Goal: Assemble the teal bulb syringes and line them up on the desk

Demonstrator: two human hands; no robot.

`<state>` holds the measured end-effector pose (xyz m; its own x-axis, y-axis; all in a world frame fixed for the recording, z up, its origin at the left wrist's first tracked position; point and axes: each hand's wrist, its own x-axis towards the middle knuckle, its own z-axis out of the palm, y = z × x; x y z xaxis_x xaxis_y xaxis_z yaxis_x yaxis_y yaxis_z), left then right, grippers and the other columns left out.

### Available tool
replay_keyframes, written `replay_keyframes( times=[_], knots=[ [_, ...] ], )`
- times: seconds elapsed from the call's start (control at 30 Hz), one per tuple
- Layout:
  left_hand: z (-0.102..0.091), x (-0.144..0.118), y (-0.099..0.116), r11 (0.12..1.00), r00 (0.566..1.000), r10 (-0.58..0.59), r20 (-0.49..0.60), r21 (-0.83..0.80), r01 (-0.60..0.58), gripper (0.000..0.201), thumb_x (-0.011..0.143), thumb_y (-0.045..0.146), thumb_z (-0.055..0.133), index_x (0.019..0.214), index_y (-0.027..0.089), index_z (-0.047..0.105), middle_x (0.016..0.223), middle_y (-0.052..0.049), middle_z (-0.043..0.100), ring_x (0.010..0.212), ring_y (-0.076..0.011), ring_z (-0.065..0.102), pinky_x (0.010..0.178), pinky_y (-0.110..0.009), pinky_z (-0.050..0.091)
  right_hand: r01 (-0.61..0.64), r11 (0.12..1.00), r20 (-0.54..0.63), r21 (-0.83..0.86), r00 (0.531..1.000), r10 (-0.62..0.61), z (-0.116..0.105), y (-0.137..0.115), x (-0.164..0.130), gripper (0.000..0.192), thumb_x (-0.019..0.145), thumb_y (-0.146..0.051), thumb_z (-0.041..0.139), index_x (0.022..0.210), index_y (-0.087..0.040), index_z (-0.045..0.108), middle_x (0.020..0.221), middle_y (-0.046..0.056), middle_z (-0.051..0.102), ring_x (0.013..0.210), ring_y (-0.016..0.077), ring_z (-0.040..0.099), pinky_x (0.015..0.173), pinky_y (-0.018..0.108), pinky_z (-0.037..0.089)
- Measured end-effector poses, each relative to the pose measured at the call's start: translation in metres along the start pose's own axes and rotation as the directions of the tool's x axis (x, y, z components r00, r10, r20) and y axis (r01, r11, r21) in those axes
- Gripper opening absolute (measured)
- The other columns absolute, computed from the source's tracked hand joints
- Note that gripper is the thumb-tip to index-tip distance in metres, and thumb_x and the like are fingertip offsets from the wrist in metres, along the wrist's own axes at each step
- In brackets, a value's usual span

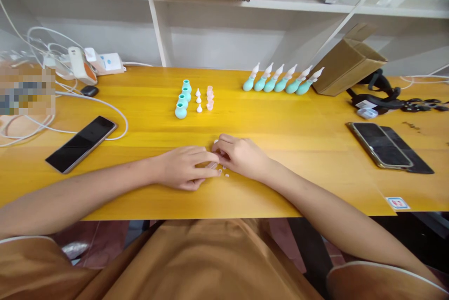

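Observation:
Near the table's front edge, my left hand (pixel 185 166) is closed with thumb and forefinger around a small translucent pinkish piece (pixel 212 165). Touching it from the other side, my right hand (pixel 242 156) has its fingers pinched together; a small pale bit shows at its fingertips, but the thing itself is mostly hidden. Just below lie tiny whitish rings (pixel 227 175). Farther back stand a row of turquoise rubber bulbs (pixel 181 111) with open necks, a row of white pointed tips (pixel 199 108) and a row of pink cup-like parts (pixel 210 105).
Several assembled bulb-type nasal aspirators (pixel 270 85) line the back, beside a tilted cardboard box (pixel 345 68). A phone (pixel 82 143) and white cables (pixel 122 120) lie left; another phone (pixel 380 145) and a black strapped device (pixel 375 98) lie right. A shelf (pixel 217 33) rises behind.

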<state>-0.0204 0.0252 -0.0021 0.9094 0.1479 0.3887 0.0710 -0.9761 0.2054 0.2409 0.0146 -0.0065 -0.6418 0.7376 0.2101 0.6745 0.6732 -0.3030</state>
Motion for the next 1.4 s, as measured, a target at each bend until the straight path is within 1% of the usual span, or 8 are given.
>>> replay_keyframes(
  times=[0.17, 0.43, 0.63, 0.77, 0.93, 1.0, 1.13, 1.4],
  knots=[
    [0.002, 0.002, -0.007, 0.977, 0.996, -0.084, 0.027, -0.196, 0.088, 0.036, 0.094, 0.008, 0.062, 0.125, 0.025, 0.070, 0.113, -0.011, 0.075, 0.106, -0.0248, 0.072, 0.097, -0.038, 0.062, -0.004, 0.999, -0.006, 0.033, 1.000, 0.005, -0.002, 0.002, -0.001, 0.006, 0.100, -0.016, 0.070, 0.104, -0.020, 0.072, 0.101, 0.005, 0.072, 0.074, 0.0152, 0.060, 0.067, 0.028, 0.037],
    [0.003, 0.001, -0.008, 0.951, 0.992, -0.122, -0.011, -0.286, 0.114, 0.027, 0.091, 0.012, 0.068, 0.117, 0.022, 0.068, 0.127, -0.014, 0.073, 0.118, -0.0259, 0.071, 0.105, -0.038, 0.060, 0.037, 0.995, -0.060, 0.090, 0.998, -0.032, -0.006, 0.009, -0.005, 0.006, 0.099, -0.014, 0.068, 0.099, -0.020, 0.069, 0.097, 0.004, 0.069, 0.079, 0.0159, 0.062, 0.071, 0.027, 0.041],
    [0.002, 0.001, -0.013, 0.870, 0.973, -0.229, 0.014, -0.446, 0.212, 0.021, 0.092, 0.014, 0.073, 0.110, 0.021, 0.066, 0.104, -0.007, 0.076, 0.093, -0.0184, 0.070, 0.088, -0.032, 0.058, 0.092, 0.981, -0.137, 0.173, 0.988, -0.068, -0.010, 0.010, -0.006, 0.011, 0.095, -0.009, 0.067, 0.099, -0.019, 0.070, 0.090, 0.002, 0.064, 0.078, 0.0159, 0.063, 0.074, 0.027, 0.046],
    [0.005, 0.001, -0.014, 0.726, 0.920, -0.391, -0.020, -0.621, 0.295, 0.030, 0.090, 0.016, 0.078, 0.116, 0.020, 0.065, 0.107, -0.006, 0.075, 0.090, -0.0157, 0.071, 0.086, -0.030, 0.060, 0.170, 0.939, -0.214, 0.298, 0.971, -0.108, -0.012, 0.006, -0.006, 0.011, 0.095, -0.011, 0.071, 0.101, -0.019, 0.072, 0.084, 0.000, 0.061, 0.074, 0.0140, 0.061, 0.071, 0.026, 0.048],
    [0.017, 0.008, 0.004, 0.351, 0.762, -0.648, 0.003, -0.886, 0.302, 0.033, 0.091, 0.018, 0.081, 0.116, 0.019, 0.060, 0.107, -0.005, 0.073, 0.100, -0.0149, 0.074, 0.094, -0.031, 0.061, 0.245, 0.886, -0.315, 0.394, 0.942, -0.121, -0.014, 0.000, -0.008, 0.011, 0.097, -0.014, 0.074, 0.107, -0.019, 0.076, 0.081, -0.002, 0.058, 0.067, 0.0106, 0.055, 0.064, 0.023, 0.046],
    [0.022, 0.010, 0.012, 0.259, 0.737, -0.674, 0.053, -0.917, 0.303, 0.036, 0.090, 0.017, 0.083, 0.117, 0.020, 0.059, 0.106, -0.003, 0.073, 0.101, -0.0143, 0.074, 0.094, -0.031, 0.060, 0.251, 0.878, -0.334, 0.408, 0.936, -0.112, -0.015, -0.001, -0.009, 0.009, 0.098, -0.015, 0.074, 0.107, -0.019, 0.076, 0.080, -0.003, 0.056, 0.065, 0.0099, 0.054, 0.062, 0.022, 0.045],
    [0.026, 0.009, 0.014, 0.204, 0.742, -0.662, 0.104, -0.928, 0.312, 0.040, 0.087, 0.016, 0.086, 0.117, 0.020, 0.060, 0.103, -0.003, 0.073, 0.099, -0.0143, 0.073, 0.093, -0.031, 0.058, 0.268, 0.866, -0.326, 0.423, 0.936, -0.131, -0.016, -0.003, -0.010, 0.009, 0.099, -0.015, 0.074, 0.107, -0.019, 0.077, 0.082, -0.002, 0.058, 0.067, 0.0102, 0.055, 0.064, 0.023, 0.046],
    [0.023, 0.008, 0.008, 0.241, 0.785, -0.613, 0.092, -0.924, 0.297, 0.042, 0.086, 0.016, 0.087, 0.118, 0.020, 0.060, 0.103, -0.002, 0.073, 0.097, -0.0139, 0.072, 0.091, -0.030, 0.058, 0.305, 0.865, -0.317, 0.399, 0.931, -0.183, -0.013, -0.003, -0.010, 0.013, 0.101, -0.014, 0.072, 0.110, -0.019, 0.077, 0.084, -0.001, 0.059, 0.067, 0.0105, 0.055, 0.064, 0.023, 0.047]
  ],
)
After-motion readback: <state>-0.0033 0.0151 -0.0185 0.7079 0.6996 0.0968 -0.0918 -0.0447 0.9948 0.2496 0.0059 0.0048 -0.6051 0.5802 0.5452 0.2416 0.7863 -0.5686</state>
